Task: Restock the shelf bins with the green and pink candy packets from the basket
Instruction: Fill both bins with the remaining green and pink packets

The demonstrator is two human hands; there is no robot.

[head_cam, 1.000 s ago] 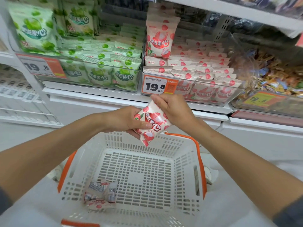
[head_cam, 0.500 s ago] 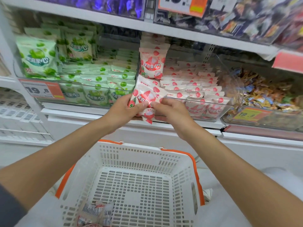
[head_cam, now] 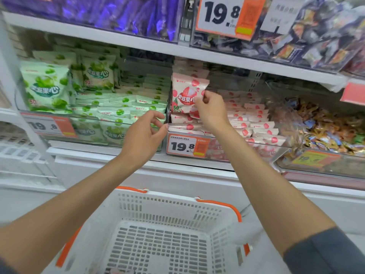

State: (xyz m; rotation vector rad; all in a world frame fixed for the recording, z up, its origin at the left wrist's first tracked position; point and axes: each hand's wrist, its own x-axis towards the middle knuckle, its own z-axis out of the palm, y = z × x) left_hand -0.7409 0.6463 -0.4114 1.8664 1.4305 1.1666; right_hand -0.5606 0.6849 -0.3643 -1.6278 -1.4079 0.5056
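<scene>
Right hand [head_cam: 211, 110] pinches the right edge of an upright pink packet [head_cam: 185, 93], which stands at the left of the pink bin [head_cam: 237, 152]. Left hand [head_cam: 144, 134] is loosely curled and empty, just before the bin fronts. Basket [head_cam: 171, 197] sits below.

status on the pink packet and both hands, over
Left hand open, empty. Right hand pinching upright pink candy packet by its edge, inside pink bin. Nothing blocking.

Here are the white shelves [head_cam: 98, 33] (brightly, evenly lit), purple packets [head_cam: 118, 10] up top, mixed wrapped sweets [head_cam: 325, 131] at right.
</scene>
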